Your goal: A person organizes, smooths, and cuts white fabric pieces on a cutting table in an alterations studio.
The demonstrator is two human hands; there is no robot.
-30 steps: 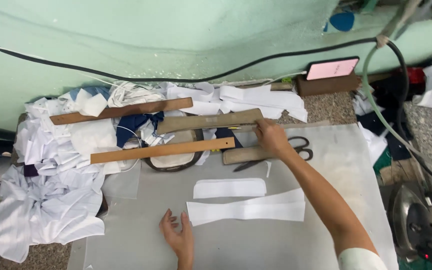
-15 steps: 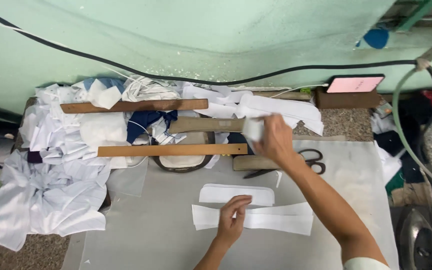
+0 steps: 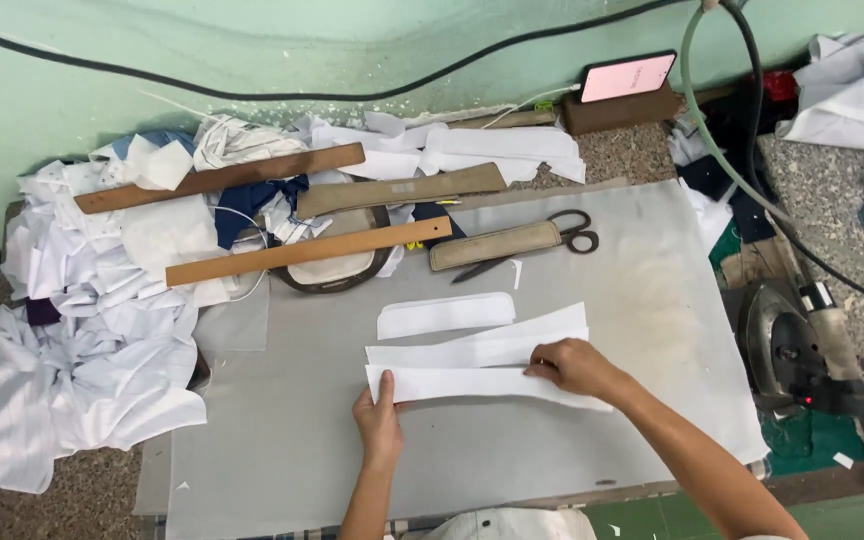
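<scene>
1. On the desk point(image 3: 652, 300), covered by a grey sheet, two hands work at the near centre.
2. Left hand point(image 3: 379, 420): closed on the left end of a long white fabric strip point(image 3: 472, 383), thumb on top, fingers beneath.
3. Right hand point(image 3: 574, 366): fingers curled down onto the right part of the same strip, pressing and pinching its upper edge.
4. The strip lies flat, running left to right between both hands, overlapping a second white strip point(image 3: 492, 345) just behind it.
5. A shorter white collar-shaped piece point(image 3: 445, 314) lies just behind those, apart from the hands.
6. Farther back: a light wooden ruler point(image 3: 307, 252), a darker wooden slat point(image 3: 220, 178), a tan padded bar point(image 3: 495, 245) and black-handled scissors point(image 3: 574, 233) touching its right end.
7. Left edge: a heap of white fabric scraps point(image 3: 92, 330).
8. Right edge: a round-bladed cutting machine point(image 3: 802, 345) stands off the sheet.
9. Against the green wall: a phone with a pink screen point(image 3: 628, 76) propped on a block.
</scene>
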